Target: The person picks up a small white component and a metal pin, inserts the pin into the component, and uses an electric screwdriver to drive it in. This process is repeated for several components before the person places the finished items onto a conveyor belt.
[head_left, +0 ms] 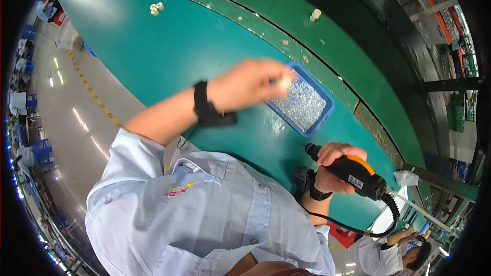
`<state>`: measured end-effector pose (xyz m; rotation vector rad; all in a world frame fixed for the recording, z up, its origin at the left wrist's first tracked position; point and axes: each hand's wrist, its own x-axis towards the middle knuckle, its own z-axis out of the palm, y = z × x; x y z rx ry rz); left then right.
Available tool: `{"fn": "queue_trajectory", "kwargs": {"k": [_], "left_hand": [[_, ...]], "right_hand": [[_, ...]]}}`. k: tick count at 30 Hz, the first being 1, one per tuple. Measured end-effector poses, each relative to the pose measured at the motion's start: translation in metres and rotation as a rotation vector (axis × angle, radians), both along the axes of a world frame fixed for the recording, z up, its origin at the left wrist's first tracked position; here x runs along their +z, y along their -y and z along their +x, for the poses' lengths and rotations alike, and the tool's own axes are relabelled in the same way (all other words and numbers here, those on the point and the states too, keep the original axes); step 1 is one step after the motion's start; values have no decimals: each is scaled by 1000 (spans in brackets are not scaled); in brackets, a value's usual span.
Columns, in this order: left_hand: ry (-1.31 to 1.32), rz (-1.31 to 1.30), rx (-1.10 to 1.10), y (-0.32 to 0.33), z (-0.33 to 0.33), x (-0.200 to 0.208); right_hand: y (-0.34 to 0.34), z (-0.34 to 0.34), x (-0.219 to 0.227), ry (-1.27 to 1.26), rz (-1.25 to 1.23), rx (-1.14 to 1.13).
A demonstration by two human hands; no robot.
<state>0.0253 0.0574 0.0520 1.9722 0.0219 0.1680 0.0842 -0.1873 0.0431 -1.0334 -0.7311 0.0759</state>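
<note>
Presently, left hand (246, 86), pinching a small cream piece (284, 83), lies nearer the blue rectangular tray (323, 121) of silvery metal pieces (302, 105); right hand (328, 180) grips a corded black-and-orange tool (352, 172).

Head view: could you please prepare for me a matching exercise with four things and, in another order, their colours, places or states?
1. Left hand
2. Black tool with orange strip
3. Tray
4. Three pale pieces

A. Blue, containing small silvery parts
B. Together on the teal table
C. Blurred, holding one pale piece
D. In the right hand

Pairs: 1-C, 2-D, 3-A, 4-B
</note>
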Motion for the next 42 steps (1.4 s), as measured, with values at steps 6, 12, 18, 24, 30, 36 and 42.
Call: {"fn": "queue_trajectory", "kwargs": {"k": [6,12,18,24,30,36,42], "left_hand": [[-102,297,358,-129,106,-31],[-49,612,496,-153,150,-60],[-61,494,712,-175,146,-36],[-73,392,1305,-303,137,-50],[-277,474,1486,-401,127,-55],[-224,684,1266,-459,121,-68],[-231,714,1143,-441,124,-62]], "right_hand": [[0,1,-1,-22,16,15],[-1,1,-1,-62,43,9],[0,1,0,-62,32,5],[-4,2,0,-70,63,-6],[0,5,-4,-74,-38,-36],[-8,5,0,-85,-30,-80],[-9,1,4,-81,-89,-179]]}}
